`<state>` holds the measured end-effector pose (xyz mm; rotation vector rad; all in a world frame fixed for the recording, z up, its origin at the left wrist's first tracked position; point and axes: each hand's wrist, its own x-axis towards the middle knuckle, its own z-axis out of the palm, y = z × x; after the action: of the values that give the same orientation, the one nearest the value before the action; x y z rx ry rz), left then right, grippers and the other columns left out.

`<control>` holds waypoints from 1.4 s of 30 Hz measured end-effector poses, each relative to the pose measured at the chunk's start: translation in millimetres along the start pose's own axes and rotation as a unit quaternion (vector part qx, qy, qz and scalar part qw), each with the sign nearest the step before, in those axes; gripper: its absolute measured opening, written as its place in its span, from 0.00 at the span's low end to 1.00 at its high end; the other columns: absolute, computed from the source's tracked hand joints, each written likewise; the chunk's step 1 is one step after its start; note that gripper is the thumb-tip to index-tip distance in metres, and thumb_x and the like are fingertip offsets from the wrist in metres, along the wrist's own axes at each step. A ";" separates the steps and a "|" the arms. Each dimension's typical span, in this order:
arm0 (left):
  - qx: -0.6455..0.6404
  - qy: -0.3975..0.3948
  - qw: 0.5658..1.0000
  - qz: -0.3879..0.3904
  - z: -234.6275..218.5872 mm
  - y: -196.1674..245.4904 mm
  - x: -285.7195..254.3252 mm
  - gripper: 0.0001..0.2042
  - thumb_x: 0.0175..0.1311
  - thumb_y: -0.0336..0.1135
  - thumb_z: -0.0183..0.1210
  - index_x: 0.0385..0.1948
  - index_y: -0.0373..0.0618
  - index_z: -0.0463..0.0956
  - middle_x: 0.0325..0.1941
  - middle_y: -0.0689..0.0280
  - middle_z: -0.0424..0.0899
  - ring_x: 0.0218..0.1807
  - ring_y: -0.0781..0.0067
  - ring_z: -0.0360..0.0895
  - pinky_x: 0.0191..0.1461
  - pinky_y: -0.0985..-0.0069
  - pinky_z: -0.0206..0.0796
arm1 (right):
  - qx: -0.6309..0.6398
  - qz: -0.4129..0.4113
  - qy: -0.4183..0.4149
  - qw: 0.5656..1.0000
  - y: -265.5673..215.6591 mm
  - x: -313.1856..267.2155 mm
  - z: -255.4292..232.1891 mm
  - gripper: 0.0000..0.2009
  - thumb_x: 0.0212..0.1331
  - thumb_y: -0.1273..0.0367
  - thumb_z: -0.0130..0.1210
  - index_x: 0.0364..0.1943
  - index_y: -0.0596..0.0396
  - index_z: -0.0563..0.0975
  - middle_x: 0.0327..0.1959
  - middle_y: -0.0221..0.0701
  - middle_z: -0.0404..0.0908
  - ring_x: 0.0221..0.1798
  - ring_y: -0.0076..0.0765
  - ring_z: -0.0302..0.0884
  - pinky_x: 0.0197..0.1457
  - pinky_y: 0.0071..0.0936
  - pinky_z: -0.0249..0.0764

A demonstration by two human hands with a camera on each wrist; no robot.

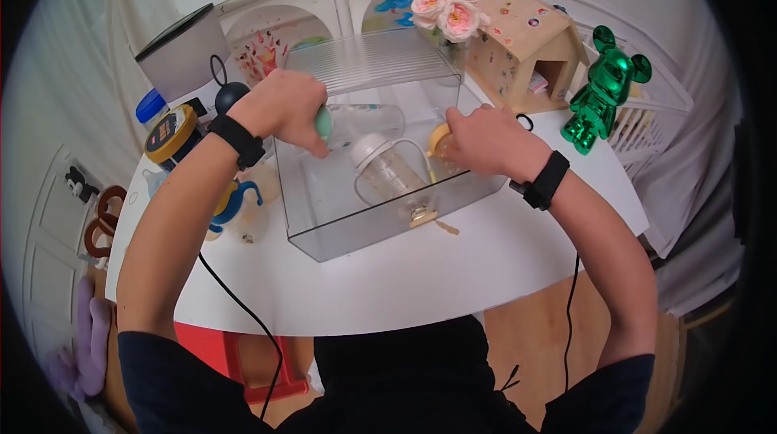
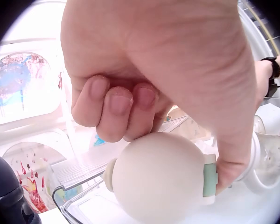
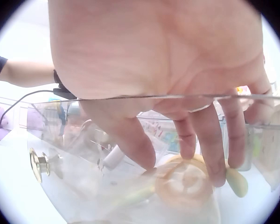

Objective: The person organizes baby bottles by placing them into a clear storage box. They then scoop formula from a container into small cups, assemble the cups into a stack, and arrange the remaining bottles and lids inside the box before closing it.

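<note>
Left hand [image 1: 287, 109] curled, right hand [image 1: 490, 141] palm-down, both arms [image 1: 176, 220] extended forward.

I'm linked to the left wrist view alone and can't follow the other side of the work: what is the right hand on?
Observer: The right hand has its thumb and fingers about a yellow rim.
Operator: I see a white dome at the left hand. What lies past it?
Observer: A clear bottle body, pointing sideways toward the right hand's side in the head view.
Operator: Anything on the table off to the right of the clear box?
Observer: Yes, a shiny green bear figure stands there.
</note>
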<state>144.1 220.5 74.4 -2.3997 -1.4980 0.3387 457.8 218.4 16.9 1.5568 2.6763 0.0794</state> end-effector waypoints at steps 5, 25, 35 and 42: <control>-0.003 0.006 1.000 0.002 0.1 -1.6 -5.1 0.26 0.37 0.57 0.76 0.31 0.41 0.90 0.26 0.54 0.88 0.33 0.47 0.88 0.39 0.58 0.80 | -0.007 -0.011 0.012 1.000 -0.2 0.2 -4.8 0.18 0.69 0.57 0.57 0.51 0.58 0.82 0.42 0.46 0.91 0.51 0.60 0.89 0.55 0.56 0.82; -0.063 0.081 0.995 -0.013 -17.4 -26.9 -35.3 0.34 0.41 0.53 0.77 0.52 0.41 0.88 0.49 0.54 0.85 0.60 0.52 0.78 0.64 0.60 0.74 | 0.247 -0.116 0.054 0.961 -26.5 25.5 -30.1 0.12 0.64 0.63 0.70 0.38 0.60 0.85 0.35 0.41 0.90 0.38 0.46 0.90 0.44 0.40 0.82; -0.200 0.125 0.967 -0.093 -92.3 -83.8 -122.4 0.35 0.51 0.56 0.72 0.56 0.38 0.83 0.49 0.54 0.89 0.51 0.56 0.87 0.57 0.63 0.79 | 0.419 -0.050 0.151 0.894 -22.6 16.6 -61.7 0.12 0.71 0.64 0.67 0.43 0.61 0.82 0.32 0.29 0.88 0.29 0.23 0.86 0.37 0.25 0.82; -0.201 0.108 0.940 -0.254 -136.8 -74.1 -259.2 0.34 0.50 0.53 0.72 0.55 0.36 0.83 0.47 0.55 0.89 0.49 0.59 0.86 0.55 0.65 0.79 | 0.504 -0.128 0.193 0.832 -86.4 8.7 -98.6 0.12 0.76 0.62 0.64 0.43 0.59 0.83 0.34 0.26 0.88 0.39 0.19 0.87 0.41 0.23 0.86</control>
<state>18.2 1.3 240.1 -2.1035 -2.1489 -0.3671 372.3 181.1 109.4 1.3549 3.4563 -1.3796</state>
